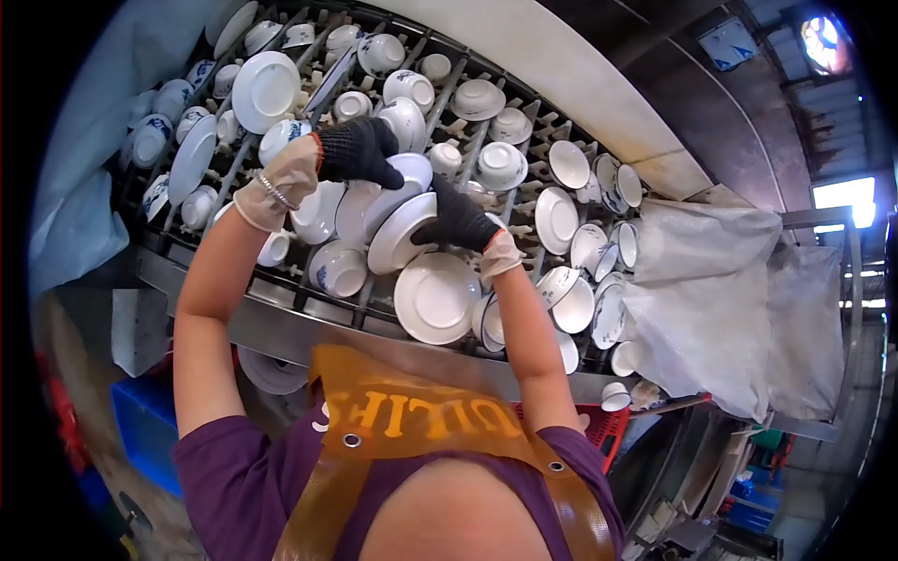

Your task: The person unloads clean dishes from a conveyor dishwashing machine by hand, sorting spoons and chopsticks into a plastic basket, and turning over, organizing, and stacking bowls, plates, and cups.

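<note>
My right hand (460,222), in a dark glove over a pale one, grips the right rim of a white plate (398,238), thumb on its face. Just behind it leans another white plate (397,194). My left hand (360,152), gloved alike, is over the rack with thumb and fingers apart. Its thumb tip is by the upper edge of that second plate; whether it touches is unclear. A white bowl (404,126) stands beside the left fingers. Below the right hand lies a round white plate (437,299), and a blue-patterned bowl (339,268) sits to its left.
The pegged rack (449,89) carries many bowls and plates, several blue-patterned. A metal edge (281,327) runs along its front. Translucent plastic sheeting (702,290) hangs at the right, with a pale curtain (103,159) at the left. A small cup (615,396) stands near the front right corner.
</note>
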The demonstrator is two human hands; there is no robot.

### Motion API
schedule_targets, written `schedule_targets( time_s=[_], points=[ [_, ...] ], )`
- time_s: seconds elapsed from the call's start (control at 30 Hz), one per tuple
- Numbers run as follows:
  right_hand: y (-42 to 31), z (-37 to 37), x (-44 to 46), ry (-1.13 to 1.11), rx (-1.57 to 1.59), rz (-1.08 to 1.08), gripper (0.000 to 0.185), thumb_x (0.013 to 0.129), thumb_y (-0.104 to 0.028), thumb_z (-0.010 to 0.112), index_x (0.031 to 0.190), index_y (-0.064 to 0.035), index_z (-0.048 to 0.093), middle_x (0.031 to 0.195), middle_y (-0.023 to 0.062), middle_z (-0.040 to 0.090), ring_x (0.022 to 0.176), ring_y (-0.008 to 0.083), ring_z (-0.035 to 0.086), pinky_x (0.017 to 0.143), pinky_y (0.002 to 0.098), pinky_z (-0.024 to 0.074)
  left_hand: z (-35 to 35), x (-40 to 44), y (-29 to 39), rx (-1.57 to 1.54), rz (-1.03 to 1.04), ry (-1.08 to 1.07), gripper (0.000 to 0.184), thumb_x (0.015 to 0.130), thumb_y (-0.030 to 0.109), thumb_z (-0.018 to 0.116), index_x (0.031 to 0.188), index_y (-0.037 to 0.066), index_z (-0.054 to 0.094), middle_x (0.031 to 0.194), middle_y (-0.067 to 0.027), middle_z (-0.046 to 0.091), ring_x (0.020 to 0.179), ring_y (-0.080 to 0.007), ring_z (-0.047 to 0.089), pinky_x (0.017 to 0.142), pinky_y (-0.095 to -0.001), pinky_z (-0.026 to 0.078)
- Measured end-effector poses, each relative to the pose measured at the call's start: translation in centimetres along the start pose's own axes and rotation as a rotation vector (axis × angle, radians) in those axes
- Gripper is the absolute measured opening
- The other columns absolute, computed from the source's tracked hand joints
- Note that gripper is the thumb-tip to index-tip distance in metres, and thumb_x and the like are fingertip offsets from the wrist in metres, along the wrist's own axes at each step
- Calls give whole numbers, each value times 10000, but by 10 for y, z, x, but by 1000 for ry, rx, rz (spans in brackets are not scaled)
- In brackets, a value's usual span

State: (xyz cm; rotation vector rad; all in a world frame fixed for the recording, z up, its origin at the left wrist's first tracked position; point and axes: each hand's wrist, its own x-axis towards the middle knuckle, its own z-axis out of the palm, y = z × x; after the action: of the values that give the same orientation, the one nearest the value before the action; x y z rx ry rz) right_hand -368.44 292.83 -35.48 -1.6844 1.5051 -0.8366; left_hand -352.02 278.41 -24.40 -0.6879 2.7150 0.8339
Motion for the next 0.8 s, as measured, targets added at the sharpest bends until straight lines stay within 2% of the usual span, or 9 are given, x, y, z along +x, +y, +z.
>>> schedule_targets(
  time_s=[0.07,0.2,0.33,0.5,0.63,0.7,0.73,0.77,0.8],
  points=[
    [7,4,-4,-1,58,-25,821,534,-207,818,1245,-46,441,1125,160,568,1022,282,561,876,370,450,-12,-26,9,-98,-26,198,378,660,329,682,811,-15,650,749,-186,616,677,-265,603,650,-331,482],
    [-23,-17,-30,23,-230,-162,402,577,-179,780,926,-69,613,871,139,615,864,310,588,763,390,470,-20,-54,-9,-523,-14,489,355,717,268,707,936,-6,651,779,-105,656,672,-148,591,660,-291,488],
    [-59,-30,-28,17,-811,-418,160,593,-163,652,743,-197,609,733,19,563,787,219,557,937,433,338,0,-42,-14,-506,-94,578,403,696,325,695,896,-22,648,725,-113,643,625,-171,591,606,-305,487],
    [-13,-12,-4,81,-947,-593,148,676,-104,563,784,-194,609,814,10,583,874,213,564,938,496,326,92,5,-30,-229,-16,642,384,628,358,711,826,35,647,779,-199,627,746,-338,616,686,-395,495],
    [-33,-17,-23,294,-799,-181,236,720,-56,561,935,-139,613,1021,143,601,933,339,558,825,424,419,104,-39,18,-97,-167,261,359,670,284,696,925,41,624,833,-155,638,766,-285,628,719,-360,491],
    [-54,-5,-30,338,-421,-102,225,739,-50,569,960,-79,595,1007,148,597,900,329,572,786,396,448,100,-62,-3,-286,-9,497,300,665,140,696,932,27,617,831,-131,635,774,-203,629,707,-312,495],
    [-48,5,-25,363,-273,-265,227,730,-83,592,954,-61,564,907,158,568,856,344,554,727,414,448,88,-81,-9,-364,-11,564,280,686,163,671,934,45,613,881,-150,636,811,-276,621,745,-355,482],
    [-59,14,-22,307,-217,-232,304,725,-121,623,1016,-74,546,907,161,568,857,338,556,723,425,447,83,-95,-24,22,32,826,309,694,109,668,987,28,613,869,-106,641,801,-206,618,740,-315,489],
    [-63,25,-12,346,-243,-266,340,719,-137,636,1038,-81,535,904,161,567,855,338,557,723,425,449,72,-110,-36,-275,-184,758,304,714,97,654,1005,24,607,893,-119,640,828,-229,618,755,-326,488]
  ],
)
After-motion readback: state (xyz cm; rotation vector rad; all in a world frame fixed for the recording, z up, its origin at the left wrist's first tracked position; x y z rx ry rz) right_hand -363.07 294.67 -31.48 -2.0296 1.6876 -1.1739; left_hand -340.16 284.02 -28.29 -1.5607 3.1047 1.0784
